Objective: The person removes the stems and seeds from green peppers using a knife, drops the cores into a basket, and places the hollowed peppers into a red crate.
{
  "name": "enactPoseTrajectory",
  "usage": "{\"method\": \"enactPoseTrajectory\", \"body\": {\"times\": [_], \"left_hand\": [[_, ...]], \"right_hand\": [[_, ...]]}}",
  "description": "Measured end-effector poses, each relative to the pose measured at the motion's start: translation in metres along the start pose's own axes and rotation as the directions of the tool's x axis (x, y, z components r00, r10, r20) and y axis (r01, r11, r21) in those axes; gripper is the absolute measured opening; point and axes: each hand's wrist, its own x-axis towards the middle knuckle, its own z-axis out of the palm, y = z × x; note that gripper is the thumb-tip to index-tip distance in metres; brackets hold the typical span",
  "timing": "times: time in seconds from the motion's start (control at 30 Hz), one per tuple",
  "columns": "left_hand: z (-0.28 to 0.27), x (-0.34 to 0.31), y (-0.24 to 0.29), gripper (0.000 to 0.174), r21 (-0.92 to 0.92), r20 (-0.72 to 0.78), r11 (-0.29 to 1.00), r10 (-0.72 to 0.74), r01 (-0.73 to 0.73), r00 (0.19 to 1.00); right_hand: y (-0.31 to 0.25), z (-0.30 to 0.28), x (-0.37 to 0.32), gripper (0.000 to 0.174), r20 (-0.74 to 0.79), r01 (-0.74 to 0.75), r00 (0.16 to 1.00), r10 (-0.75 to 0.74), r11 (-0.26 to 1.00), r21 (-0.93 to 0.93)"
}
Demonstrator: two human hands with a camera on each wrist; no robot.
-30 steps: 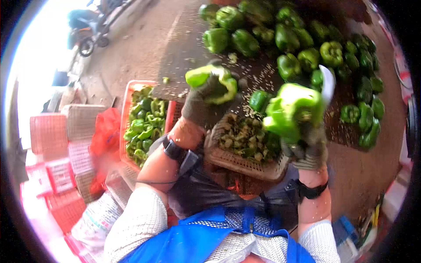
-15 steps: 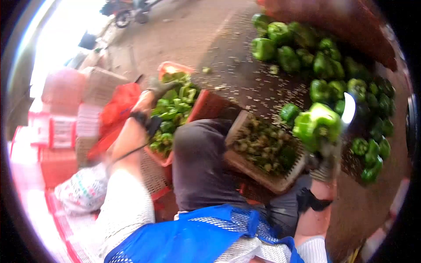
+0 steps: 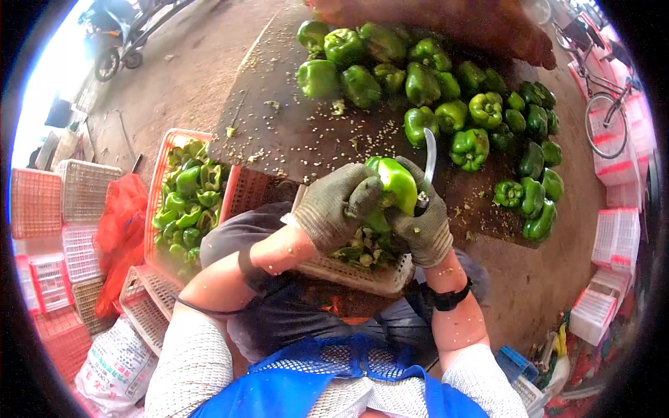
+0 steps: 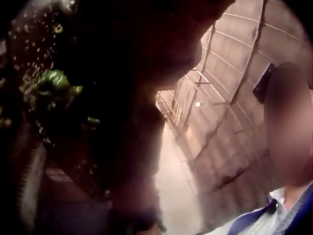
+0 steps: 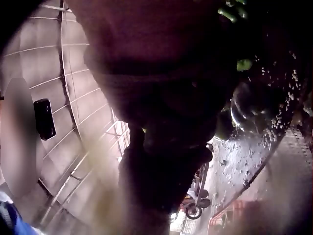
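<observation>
Both hands wear grey-green gloves and meet in front of the body, over the beige basket (image 3: pixel 348 275) of pepper scraps. Between them is a bright green bell pepper (image 3: pixel 396 182), cut at its lower side. My left hand (image 3: pixel 338 205) grips it from the left, fingers curled at its edge. My right hand (image 3: pixel 426 226) holds a knife (image 3: pixel 431 157) with a curved blade pointing up, and the pepper rests against its fingers. Both wrist views are dark; the left one shows a small green pepper piece (image 4: pixel 55 83) beside scattered seeds.
Whole green peppers (image 3: pixel 421 85) lie heaped on the dark, seed-strewn board (image 3: pixel 279 132). An orange crate (image 3: pixel 162 167) of cut peppers stands at the left. Stacked baskets (image 3: pixel 90 191), a red bag (image 3: pixel 120 233) and a white sack (image 3: pixel 115 366) are farther left.
My left hand put a cut pepper piece into the orange crate, then came back right to the pepper. My right hand kept knife and pepper, moving them left toward the middle.
</observation>
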Motion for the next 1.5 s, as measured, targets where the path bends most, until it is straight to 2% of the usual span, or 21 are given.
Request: {"method": "enactPoseTrajectory", "body": {"times": [0.13,0.23,0.27,0.37,0.5,0.53,0.63,0.67,0.7,0.77,0.8,0.83,0.9,0.97,1.07,1.17,1.3,1.37,1.4,1.43,1.5], "left_hand": [[0.012,0.006,0.007,0.035,-0.105,-0.053,0.994,-0.015,0.01,0.998],[0.02,0.012,0.0,0.033,-0.393,-0.082,0.907,-0.198,0.151,0.977],[0.021,0.017,-0.004,0.035,-0.356,-0.143,0.933,-0.118,0.06,0.983],[0.027,0.026,-0.027,0.036,-0.55,-0.074,0.819,-0.242,0.163,0.968],[0.034,0.038,-0.052,0.02,-0.839,0.227,0.371,-0.426,0.398,0.876],[0.035,0.038,-0.06,0.02,-0.903,0.31,0.17,-0.381,0.396,0.871],[0.029,0.036,-0.034,0.036,-0.847,0.459,-0.003,-0.508,0.531,0.729],[0.021,0.037,-0.017,0.039,-0.834,0.496,-0.018,-0.465,0.552,0.734],[0.022,0.043,-0.041,0.043,-0.833,0.424,0.101,-0.515,0.544,0.745],[0.008,0.046,-0.044,0.046,-0.813,0.388,0.252,-0.436,0.524,0.812],[-0.006,0.046,-0.041,0.045,-0.777,0.339,0.425,-0.339,0.465,0.877],[-0.013,0.045,-0.028,0.039,-0.823,0.294,0.412,-0.281,0.392,0.914],[-0.024,0.044,-0.02,0.039,-0.796,0.195,0.526,-0.245,0.299,0.95],[-0.034,0.034,-0.013,0.041,-0.81,0.253,0.494,-0.194,0.317,0.948],[-0.039,0.021,-0.022,0.032,-0.737,0.36,0.56,-0.149,0.379,0.921],[-0.043,0.018,-0.027,0.03,-0.857,0.419,0.32,-0.027,0.405,0.908],[-0.035,0.014,-0.049,0.03,-0.904,0.301,0.3,-0.06,0.305,0.952],[-0.035,0.02,-0.07,0.031,-0.917,0.354,0.181,-0.043,0.356,0.934],[-0.044,0.023,-0.046,0.029,-0.814,0.305,0.396,-0.332,0.425,0.893],[-0.048,0.024,-0.044,0.025,-0.803,0.154,0.51,-0.322,0.308,0.934],[-0.088,0.025,-0.025,0.021,-0.637,-0.026,0.704,-0.427,0.314,0.904]], "right_hand": [[-0.003,-0.004,0.0,0.068,0.007,0.095,0.995,-0.095,0.995,-0.024],[-0.001,0.005,0.006,0.069,-0.087,0.099,0.991,-0.1,0.995,-0.009],[-0.006,0.01,0.006,0.067,-0.143,0.132,0.98,-0.135,0.991,-0.031],[0.002,0.018,0.009,0.069,-0.253,0.125,0.953,-0.166,0.978,-0.168],[0.005,0.024,0.009,0.065,-0.256,0.039,0.964,-0.07,0.992,-0.124],[0.016,0.027,0.01,0.064,-0.298,0.144,0.913,-0.279,0.903,-0.404],[0.014,0.023,0.007,0.064,-0.221,0.206,0.925,-0.31,0.896,-0.393],[-0.01,0.024,0.004,0.062,-0.195,0.093,0.974,-0.114,0.989,-0.113],[-0.008,0.019,0.005,0.062,-0.167,0.119,0.977,-0.135,0.987,-0.105],[-0.006,0.009,0.007,0.063,-0.105,0.067,0.992,-0.064,0.997,0.025],[-0.012,0.008,0.006,0.062,-0.07,-0.046,0.996,0.058,0.985,0.169],[-0.017,0.001,0.003,0.061,-0.054,-0.054,0.997,0.059,0.995,0.079],[-0.008,-0.004,0.004,0.062,-0.017,-0.016,1.0,0.021,0.963,0.27],[-0.011,-0.008,0.002,0.063,-0.062,-0.131,0.988,0.144,0.975,0.181],[-0.004,-0.011,0.006,0.062,-0.006,-0.137,0.989,0.146,0.939,0.316],[0.003,-0.004,0.009,0.061,0.009,-0.135,0.99,0.138,0.947,0.293],[0.004,0.007,0.01,0.059,0.025,-0.123,0.992,0.12,0.968,0.219],[0.012,-0.001,0.012,0.06,0.055,-0.122,0.992,0.116,0.986,0.111],[0.015,0.0,0.014,0.055,0.039,-0.101,0.994,0.1,0.995,0.026],[0.018,-0.003,0.016,0.049,-0.008,-0.069,0.998,0.068,0.99,-0.12],[0.024,-0.007,0.018,0.039,-0.067,-0.074,0.996,0.058,0.962,-0.262]]}}
